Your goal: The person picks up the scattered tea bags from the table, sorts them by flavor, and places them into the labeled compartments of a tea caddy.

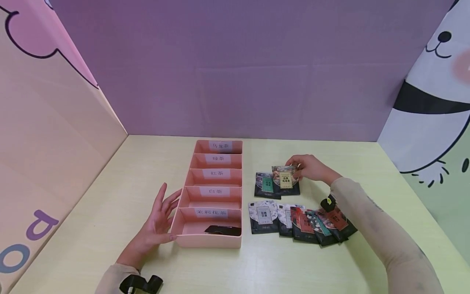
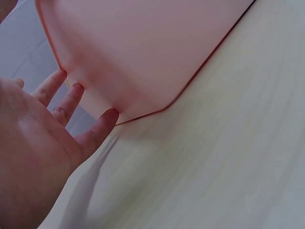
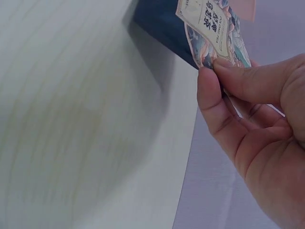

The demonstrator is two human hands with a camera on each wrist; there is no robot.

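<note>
My right hand [image 1: 310, 168] pinches a tea sachet [image 1: 285, 183] with a pale yellow label by its edge, between thumb and forefinger. In the right wrist view that sachet [image 3: 224, 28] tilts over the table. Under its left side in the head view lies a green-labelled sachet [image 1: 265, 185]. My left hand [image 1: 156, 224] has its fingers extended, with fingertips against the side wall of a long pink divided box [image 1: 209, 241]. Each of the box's several compartments bears a paper label with Chinese writing. A black sachet [image 1: 223, 230] lies in the nearest compartment, the one labelled jasmine tea.
Right of the box, a row of overlapping sachets lies on the table: a white one [image 1: 263, 217], another white one [image 1: 284, 220], a red one [image 1: 304, 225] and others partly under my right forearm. A purple panel [image 1: 257, 69] stands behind the table, with printed panels at both sides.
</note>
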